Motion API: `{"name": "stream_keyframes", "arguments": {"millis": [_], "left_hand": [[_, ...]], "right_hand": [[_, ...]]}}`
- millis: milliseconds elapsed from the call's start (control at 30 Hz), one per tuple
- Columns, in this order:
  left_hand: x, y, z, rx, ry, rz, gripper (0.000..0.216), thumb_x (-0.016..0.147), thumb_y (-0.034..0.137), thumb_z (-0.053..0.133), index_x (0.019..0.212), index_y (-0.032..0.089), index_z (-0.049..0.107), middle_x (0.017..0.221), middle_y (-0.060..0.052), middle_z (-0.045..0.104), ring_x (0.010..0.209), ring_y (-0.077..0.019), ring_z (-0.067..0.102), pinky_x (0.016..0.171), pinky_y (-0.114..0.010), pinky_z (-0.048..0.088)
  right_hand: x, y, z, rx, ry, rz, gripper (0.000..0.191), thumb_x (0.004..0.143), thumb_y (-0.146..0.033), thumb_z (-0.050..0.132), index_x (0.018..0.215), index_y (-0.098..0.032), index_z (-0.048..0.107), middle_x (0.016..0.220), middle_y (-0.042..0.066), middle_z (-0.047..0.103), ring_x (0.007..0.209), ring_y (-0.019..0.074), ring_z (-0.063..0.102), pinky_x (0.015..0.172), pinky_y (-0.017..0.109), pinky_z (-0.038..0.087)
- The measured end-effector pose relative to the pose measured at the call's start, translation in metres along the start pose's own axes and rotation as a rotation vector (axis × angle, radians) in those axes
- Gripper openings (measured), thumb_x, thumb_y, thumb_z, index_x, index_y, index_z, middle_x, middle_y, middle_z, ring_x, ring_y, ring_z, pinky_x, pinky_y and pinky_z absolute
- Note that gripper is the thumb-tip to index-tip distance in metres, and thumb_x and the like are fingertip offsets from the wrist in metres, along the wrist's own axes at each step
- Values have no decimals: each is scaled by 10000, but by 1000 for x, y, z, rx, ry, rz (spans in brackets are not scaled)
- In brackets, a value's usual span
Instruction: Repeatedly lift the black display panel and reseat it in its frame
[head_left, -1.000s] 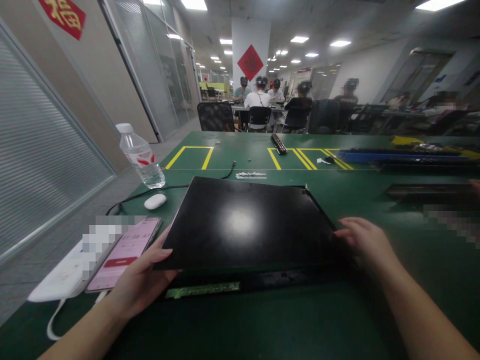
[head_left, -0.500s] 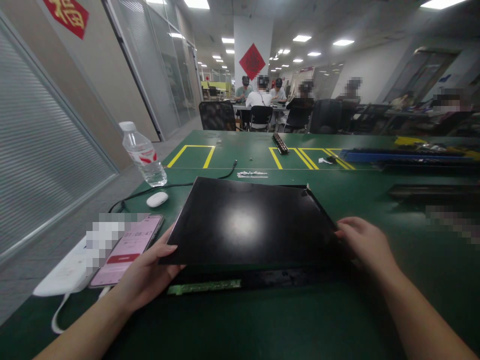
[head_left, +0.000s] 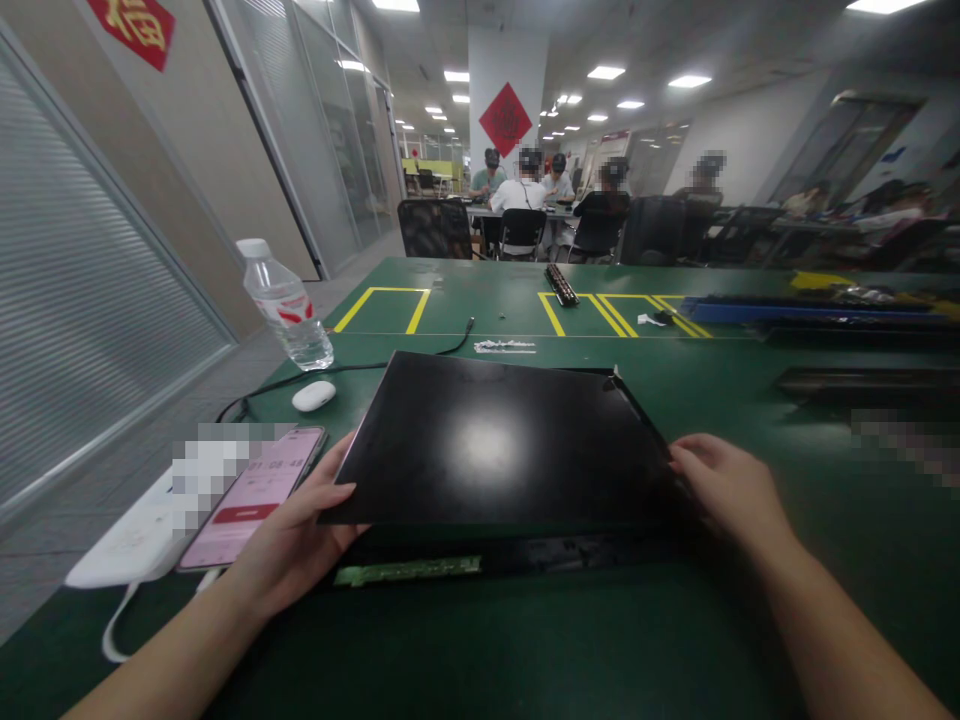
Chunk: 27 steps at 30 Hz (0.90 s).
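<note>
A flat black screen panel lies tilted over a dark frame with a green circuit strip along its near edge, on the green table. My left hand grips the panel's near left corner, thumb on top and fingers underneath. At the near right corner my right hand curls its fingers around the panel's edge. The near edge of the panel sits raised above the frame.
A phone with a pink screen rests on a white power strip at the left. Behind them lie a white earbud case, a water bottle and a black cable. Dark panels line the right. Several people sit at far tables.
The view has shifted slightly. Both hands stay on the panel's corners, and its near edge has come up a little from the frame.
</note>
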<state>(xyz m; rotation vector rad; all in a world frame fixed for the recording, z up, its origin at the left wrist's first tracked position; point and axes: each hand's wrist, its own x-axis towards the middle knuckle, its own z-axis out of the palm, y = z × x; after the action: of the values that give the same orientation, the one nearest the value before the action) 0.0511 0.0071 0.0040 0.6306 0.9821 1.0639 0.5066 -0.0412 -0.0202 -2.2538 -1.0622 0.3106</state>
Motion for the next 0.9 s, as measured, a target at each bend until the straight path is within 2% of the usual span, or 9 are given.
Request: {"name": "stream_keyframes", "arguments": {"millis": [167,433,733,900], "left_hand": [[0,1,3,-15,-4,5,761,603,41,877,1299,277,680,1204,-40,812,991,-290,818,787,-359,690],[2,0,0,-24,-42,-7,893,669,55,850,1489,294,592,1203,-40,825,1006,-292,822,869,-391,684],[0,1,6,-13,-6,0,877,698,-1,742,1514,285,591,1182,-57,831,1035,-288,818,861,-382,691],[2,1,5,-18,9,-3,870,704,3,732,1517,276,586,1212,-64,823,1041,-290,815,851,-380,693]], "right_hand": [[0,-2,0,-40,-8,-27,281,807,-496,590,848,-279,765,812,67,799,800,296,718,719,410,479],[-1,-2,-1,-67,16,-60,276,813,-488,600,836,-277,776,815,69,802,777,287,718,692,399,475],[0,-2,-1,-43,17,-55,280,796,-503,595,822,-283,767,805,65,799,766,289,710,695,407,479],[-2,-4,-3,-13,-5,-3,297,788,-507,596,861,-284,777,810,71,802,791,302,726,678,400,482]]}}
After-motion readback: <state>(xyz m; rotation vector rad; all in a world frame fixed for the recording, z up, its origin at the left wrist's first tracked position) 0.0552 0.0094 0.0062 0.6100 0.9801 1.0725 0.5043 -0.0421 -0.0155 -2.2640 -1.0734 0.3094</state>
